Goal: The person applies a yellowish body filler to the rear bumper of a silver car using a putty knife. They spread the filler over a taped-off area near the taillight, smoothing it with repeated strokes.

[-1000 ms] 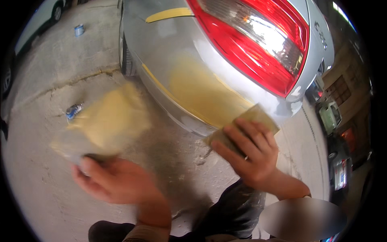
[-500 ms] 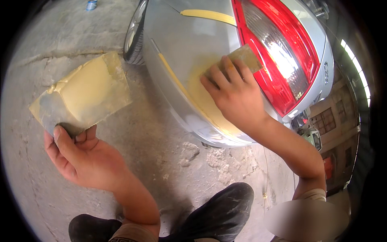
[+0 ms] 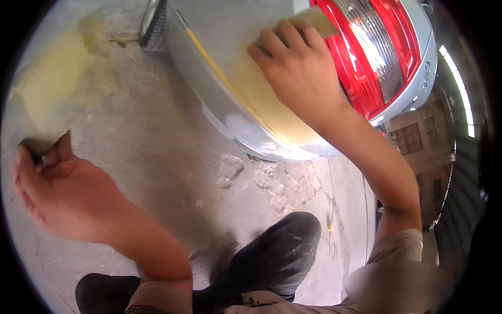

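My left hand (image 3: pixel 68 188) pinches the lower edge of a flat putty board (image 3: pixel 55 78), smeared with pale yellow filler and blurred by motion. It is held out over the floor at the far left. My right hand (image 3: pixel 303 70) grips a flat, yellowish-brown spreader (image 3: pixel 320 22), partly hidden behind the fingers. The spreader lies against the silver car's rear panel (image 3: pixel 180 78), beside the red and clear tail light (image 3: pixel 361 63). Yellow filler (image 3: pixel 246 73) coats the panel below and left of that hand. Along the panel's seam runs a narrow yellow strip (image 3: pixel 212 60).
A car wheel (image 3: pixel 152 26) stands at the upper left of the car. My dark-trousered knee (image 3: pixel 282 251) is bent below the bumper. Rough, flaking concrete (image 3: pixel 230 170) lies under the car's edge. A thin cord (image 3: pixel 330 227) hangs near my right arm.
My left hand has swung outward to the left with the putty board. My right hand has slid slightly up the panel with the spreader. The whole view has shifted, so the car sits higher.
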`<move>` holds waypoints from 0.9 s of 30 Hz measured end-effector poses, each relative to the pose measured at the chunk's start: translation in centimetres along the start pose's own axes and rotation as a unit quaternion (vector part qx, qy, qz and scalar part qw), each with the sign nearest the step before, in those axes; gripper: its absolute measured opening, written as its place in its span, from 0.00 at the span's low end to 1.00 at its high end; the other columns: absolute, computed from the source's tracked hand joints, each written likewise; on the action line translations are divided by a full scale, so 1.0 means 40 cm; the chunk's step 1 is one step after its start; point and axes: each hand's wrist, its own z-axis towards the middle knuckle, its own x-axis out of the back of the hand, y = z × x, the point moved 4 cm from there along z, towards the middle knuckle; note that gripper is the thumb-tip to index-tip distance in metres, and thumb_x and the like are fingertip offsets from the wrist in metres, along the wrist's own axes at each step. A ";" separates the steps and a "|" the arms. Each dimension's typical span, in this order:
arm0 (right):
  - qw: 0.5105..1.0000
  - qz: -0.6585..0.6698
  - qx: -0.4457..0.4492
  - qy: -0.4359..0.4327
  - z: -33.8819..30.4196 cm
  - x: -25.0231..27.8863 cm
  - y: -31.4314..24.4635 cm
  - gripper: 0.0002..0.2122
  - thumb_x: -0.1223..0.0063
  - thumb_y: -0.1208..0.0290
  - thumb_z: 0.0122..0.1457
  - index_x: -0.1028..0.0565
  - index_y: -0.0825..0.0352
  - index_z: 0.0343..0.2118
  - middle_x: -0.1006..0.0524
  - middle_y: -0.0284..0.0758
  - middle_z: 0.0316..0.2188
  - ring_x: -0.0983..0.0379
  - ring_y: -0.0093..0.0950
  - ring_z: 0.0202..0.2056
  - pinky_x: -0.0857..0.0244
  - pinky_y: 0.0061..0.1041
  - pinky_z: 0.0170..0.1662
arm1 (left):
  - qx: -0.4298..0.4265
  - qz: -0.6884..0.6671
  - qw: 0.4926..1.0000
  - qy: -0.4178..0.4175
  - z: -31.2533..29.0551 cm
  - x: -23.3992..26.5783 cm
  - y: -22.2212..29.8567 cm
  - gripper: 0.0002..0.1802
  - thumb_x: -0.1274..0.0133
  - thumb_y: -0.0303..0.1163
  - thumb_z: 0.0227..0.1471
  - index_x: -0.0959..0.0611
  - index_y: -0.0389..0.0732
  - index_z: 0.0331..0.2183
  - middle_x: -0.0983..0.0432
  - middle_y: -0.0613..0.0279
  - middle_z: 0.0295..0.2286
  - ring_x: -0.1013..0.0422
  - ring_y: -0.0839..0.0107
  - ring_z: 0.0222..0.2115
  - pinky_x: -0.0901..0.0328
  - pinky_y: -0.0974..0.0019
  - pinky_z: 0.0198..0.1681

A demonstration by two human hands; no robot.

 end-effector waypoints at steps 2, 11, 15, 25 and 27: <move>1.000 0.013 -0.006 0.002 -0.016 -0.001 -0.007 0.05 0.48 0.71 0.45 0.22 0.63 0.25 0.25 0.35 0.30 0.29 0.35 0.41 0.40 0.29 0.45 | -0.024 -0.023 0.999 -0.043 0.003 -0.008 0.011 0.11 0.54 0.23 0.57 0.24 0.22 0.36 0.25 0.40 0.37 0.25 0.53 0.36 0.29 0.50 0.46; 0.999 0.043 -0.023 0.013 -0.121 0.038 -0.019 0.10 0.49 0.70 0.46 0.24 0.64 0.33 0.28 0.35 0.37 0.31 0.36 0.46 0.40 0.34 0.52 | -0.023 0.008 1.000 -0.005 -0.033 -0.026 0.015 0.09 0.50 0.22 0.54 0.24 0.24 0.35 0.25 0.46 0.31 0.26 0.61 0.27 0.26 0.58 0.36; 0.998 0.060 -0.034 0.001 -0.179 0.059 -0.017 0.12 0.51 0.69 0.48 0.23 0.61 0.37 0.28 0.35 0.40 0.31 0.37 0.49 0.40 0.36 0.54 | -0.014 0.003 0.999 -0.035 -0.035 -0.011 0.005 0.08 0.53 0.23 0.57 0.25 0.27 0.36 0.25 0.47 0.32 0.25 0.58 0.32 0.28 0.56 0.38; 0.996 0.078 -0.044 -0.024 -0.317 0.092 -0.019 0.15 0.52 0.69 0.51 0.22 0.55 0.43 0.26 0.33 0.46 0.31 0.36 0.52 0.38 0.36 0.53 | -0.011 0.018 0.999 -0.039 -0.074 -0.033 0.020 0.10 0.52 0.24 0.57 0.26 0.27 0.40 0.26 0.48 0.36 0.25 0.59 0.35 0.28 0.61 0.38; 0.995 0.080 -0.050 -0.024 -0.360 0.098 -0.015 0.15 0.52 0.69 0.52 0.22 0.54 0.43 0.26 0.32 0.46 0.31 0.36 0.53 0.37 0.36 0.53 | -0.001 0.025 0.999 -0.032 -0.096 -0.043 0.029 0.12 0.52 0.25 0.57 0.27 0.26 0.41 0.27 0.47 0.37 0.26 0.59 0.36 0.28 0.61 0.38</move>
